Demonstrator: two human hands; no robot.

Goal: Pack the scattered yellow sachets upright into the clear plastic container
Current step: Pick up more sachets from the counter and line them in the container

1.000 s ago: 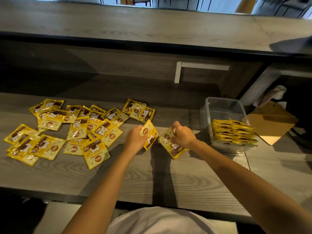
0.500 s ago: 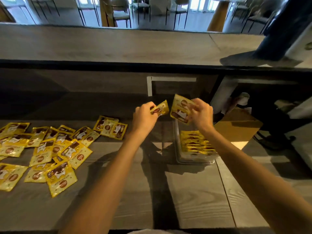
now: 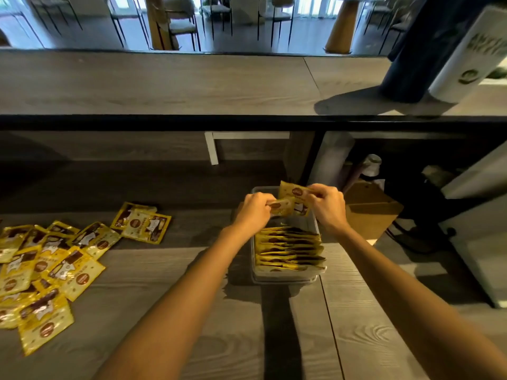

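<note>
While loose sachets [image 3: 55,264] lie flat on the counter [image 3: 164,256], the left hand [image 3: 253,212] pinches 1 sachet [image 3: 282,208] and the right hand [image 3: 327,208] pinches a 2nd sachet [image 3: 293,192], held together above the container [image 3: 285,279] (likely to slot upright behind its packed row [image 3: 288,245]).

You've got one view, worn on your head, wide-angle. It faces forward and down over the table [image 3: 137,275], close in.
</note>
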